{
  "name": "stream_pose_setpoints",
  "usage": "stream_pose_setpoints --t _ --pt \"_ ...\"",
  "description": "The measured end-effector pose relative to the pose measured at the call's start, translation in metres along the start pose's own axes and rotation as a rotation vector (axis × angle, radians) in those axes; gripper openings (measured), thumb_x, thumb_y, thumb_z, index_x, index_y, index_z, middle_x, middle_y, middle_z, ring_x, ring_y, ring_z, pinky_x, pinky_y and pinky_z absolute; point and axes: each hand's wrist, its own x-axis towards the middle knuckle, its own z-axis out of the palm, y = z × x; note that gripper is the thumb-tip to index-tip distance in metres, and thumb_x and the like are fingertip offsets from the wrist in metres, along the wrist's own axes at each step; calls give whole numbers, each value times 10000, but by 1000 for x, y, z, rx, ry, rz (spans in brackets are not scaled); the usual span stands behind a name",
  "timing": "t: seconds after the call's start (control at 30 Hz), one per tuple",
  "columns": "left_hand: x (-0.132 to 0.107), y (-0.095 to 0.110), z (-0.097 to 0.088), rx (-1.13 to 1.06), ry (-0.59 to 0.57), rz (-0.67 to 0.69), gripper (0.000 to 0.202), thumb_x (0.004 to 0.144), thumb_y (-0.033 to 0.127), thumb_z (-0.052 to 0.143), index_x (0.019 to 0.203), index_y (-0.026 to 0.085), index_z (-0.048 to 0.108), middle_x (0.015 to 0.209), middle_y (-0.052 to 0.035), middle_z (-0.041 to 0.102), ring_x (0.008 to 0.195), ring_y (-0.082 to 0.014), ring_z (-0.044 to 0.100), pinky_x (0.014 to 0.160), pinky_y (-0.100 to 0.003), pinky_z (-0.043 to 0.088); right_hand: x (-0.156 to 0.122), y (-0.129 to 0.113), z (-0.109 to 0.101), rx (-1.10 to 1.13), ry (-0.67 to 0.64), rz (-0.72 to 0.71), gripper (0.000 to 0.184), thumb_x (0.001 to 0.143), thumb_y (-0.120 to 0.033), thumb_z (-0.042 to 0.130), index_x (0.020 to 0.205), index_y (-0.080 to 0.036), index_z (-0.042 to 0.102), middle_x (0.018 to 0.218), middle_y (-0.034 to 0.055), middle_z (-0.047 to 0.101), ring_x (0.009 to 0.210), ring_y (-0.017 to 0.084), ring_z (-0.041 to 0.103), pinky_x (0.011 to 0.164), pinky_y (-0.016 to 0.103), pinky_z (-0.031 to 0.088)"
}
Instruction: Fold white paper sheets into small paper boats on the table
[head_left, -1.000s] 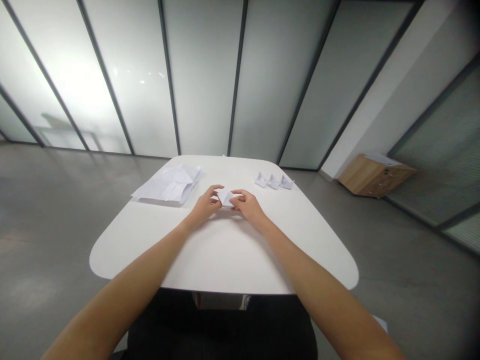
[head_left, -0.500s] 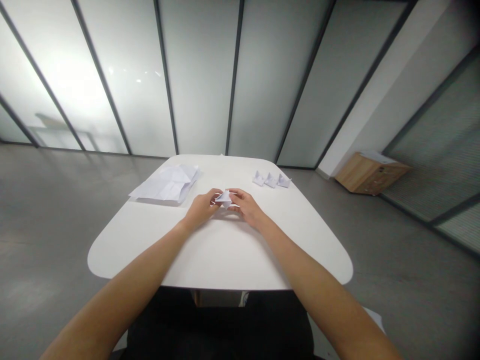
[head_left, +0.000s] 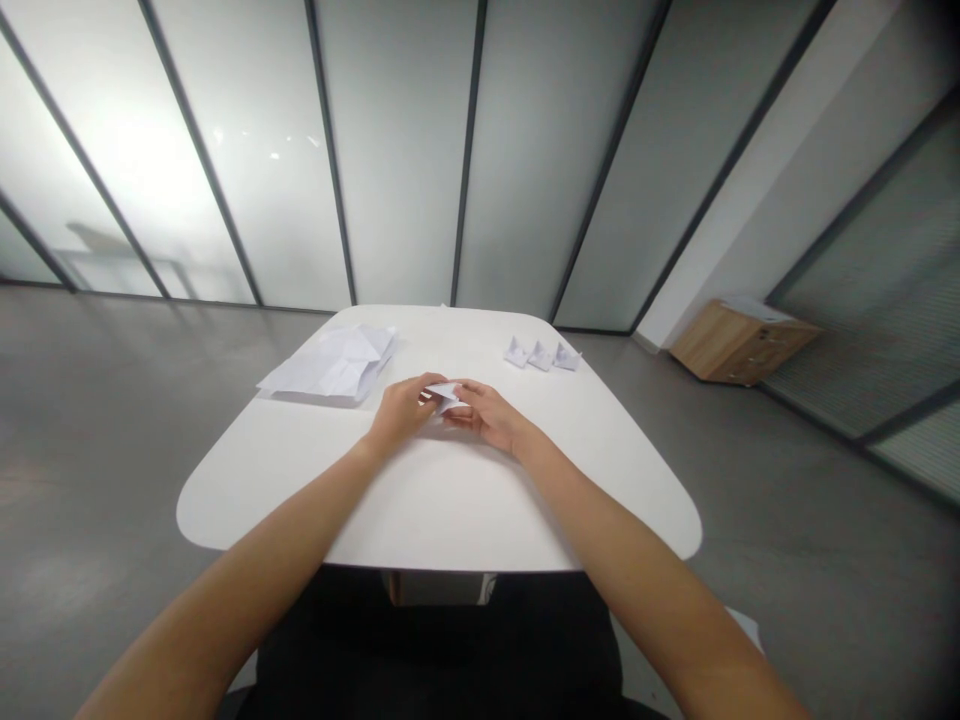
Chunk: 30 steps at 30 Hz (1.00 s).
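A small folded piece of white paper is pinched between my left hand and my right hand, just above the white table. Its pointed corners stick out between my fingers, and part of it is hidden by them. To the left of my left hand lies a loose pile of creased white paper sheets. Three small folded paper boats stand in a row at the far right of the table, beyond my right hand.
The rounded white table stands on a grey floor. Frosted glass panels with dark frames run behind it. A low wooden drawer cabinet stands against the wall at the right.
The folded paper now looks flatter and more pointed, and my hands sit closer together around it. The view has shifted slightly, with the table a little lower and further left.
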Motion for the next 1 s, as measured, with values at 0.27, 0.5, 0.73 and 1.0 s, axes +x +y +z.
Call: stream_pose_setpoints --t 0.27,0.5,0.73,1.0 --pt "3 -8 10 -276 48 -140 398 819 212 619 1216 206 601 873 -21 707 790 -166 695 725 -261 541 7 6 -5 -81 129 -45 361 714 -423 895 920 -198 702 922 29 686 849 156 667 749 295 633" --pt "1 -6 15 -368 -51 -158 531 745 204 683 1268 214 590 952 -24 657 831 -157 651 692 -243 539 6 9 0 -49 85 -55 426 700 -472 893 895 -189 641 861 5 681 765 133 665 751 288 604" --pt "1 -5 20 -649 -104 -242 612 802 277 719 1358 227 469 1106 -54 640 904 -158 676 830 -305 554 12 10 -1 -138 253 -130 466 645 -518 871 845 -202 595 829 -12 655 752 155 639 648 288 576" --pt "-1 -10 24 -523 -24 -258 322 888 429 680 1103 210 582 1022 -32 648 783 -133 700 786 -318 605 20 17 -7 -539 528 -316 340 746 -515 762 874 -226 638 760 -3 632 687 166 601 531 258 545"
